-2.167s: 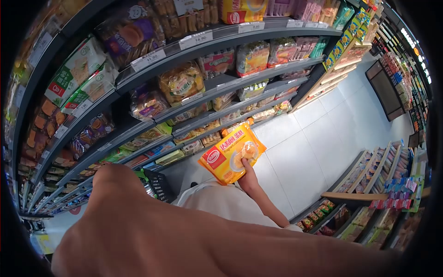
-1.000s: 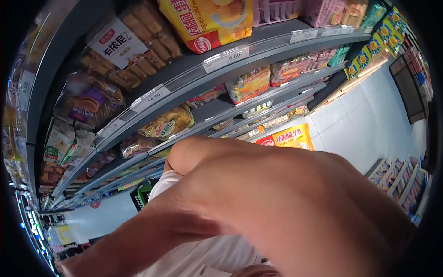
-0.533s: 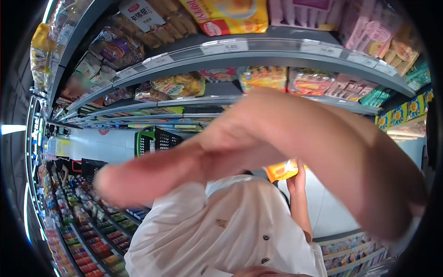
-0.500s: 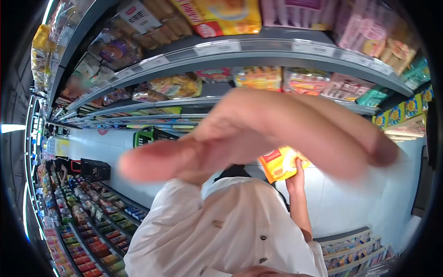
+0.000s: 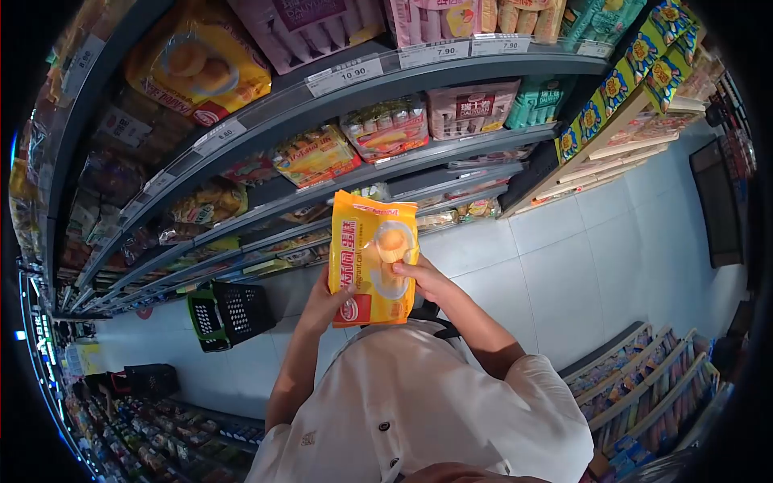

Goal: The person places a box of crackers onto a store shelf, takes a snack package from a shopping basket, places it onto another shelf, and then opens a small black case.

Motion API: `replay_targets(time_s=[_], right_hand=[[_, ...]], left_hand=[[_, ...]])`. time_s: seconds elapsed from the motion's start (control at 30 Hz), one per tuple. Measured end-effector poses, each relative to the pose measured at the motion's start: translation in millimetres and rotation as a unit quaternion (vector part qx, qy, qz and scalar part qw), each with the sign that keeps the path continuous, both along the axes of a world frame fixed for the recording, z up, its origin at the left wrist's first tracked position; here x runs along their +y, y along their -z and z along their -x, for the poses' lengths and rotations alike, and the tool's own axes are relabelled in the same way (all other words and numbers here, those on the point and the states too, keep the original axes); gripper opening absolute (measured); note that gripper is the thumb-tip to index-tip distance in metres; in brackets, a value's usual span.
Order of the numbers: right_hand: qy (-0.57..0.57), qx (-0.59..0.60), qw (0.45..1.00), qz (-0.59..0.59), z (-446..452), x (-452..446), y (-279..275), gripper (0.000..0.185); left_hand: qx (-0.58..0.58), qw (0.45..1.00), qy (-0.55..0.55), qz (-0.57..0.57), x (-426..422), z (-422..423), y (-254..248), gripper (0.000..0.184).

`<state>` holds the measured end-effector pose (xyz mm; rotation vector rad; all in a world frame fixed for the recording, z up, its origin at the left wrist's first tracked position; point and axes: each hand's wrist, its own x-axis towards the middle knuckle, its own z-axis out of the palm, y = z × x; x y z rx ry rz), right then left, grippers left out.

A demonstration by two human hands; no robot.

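Observation:
A yellow bag of cakes (image 5: pixel 366 278) with pictures of small round cakes and red lettering is held upright in front of my chest. My left hand (image 5: pixel 320 306) grips its lower left edge, thumb on the front. At the right edge, my right hand (image 5: pixel 423 279) is closed on the bag, its thumb lying across the printed cakes. The fingers of both hands are mostly hidden behind the bag.
Shelves (image 5: pixel 338 88) of packaged snacks rise ahead, with a similar yellow bag (image 5: pixel 197 64) at upper left. A black and green shopping basket (image 5: pixel 229 314) stands on the tiled floor to the left. Low racks (image 5: pixel 644 378) are at lower right.
My left hand, blurred and close to the camera before, has come down onto the bag's left edge. The bag has risen in my right hand, and the view has shifted.

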<state>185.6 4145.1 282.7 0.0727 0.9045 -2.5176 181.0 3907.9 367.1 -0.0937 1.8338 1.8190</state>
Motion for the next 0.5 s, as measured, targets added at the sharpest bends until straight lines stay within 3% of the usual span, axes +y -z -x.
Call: replay_targets(time_s=[0.07, 0.1, 0.33, 0.4, 0.5], right_hand=[[-0.039, 0.000, 0.999, -0.032, 0, -15, 0, 0.068], [-0.050, -0.003, 0.997, -0.054, 0, -22, 2, 0.066], [-0.005, -0.002, 0.995, -0.096, -15, -91, -4, 0.065], [-0.003, 0.069, 0.980, -0.188, -10, -100, 2, 0.069], [0.034, 0.068, 0.971, -0.225, -2, -99, 3, 0.067]], left_hand=[[-0.044, 0.997, -0.061, -0.027, -14, -7, 12, 0.065], [-0.019, 0.996, -0.068, -0.046, -22, -12, 16, 0.051], [-0.045, 0.984, -0.151, -0.086, -94, -44, 36, 0.045], [-0.048, 0.970, -0.204, -0.125, -117, -55, 49, 0.041], [-0.035, 0.965, -0.223, -0.135, -155, -71, 74, 0.040]])
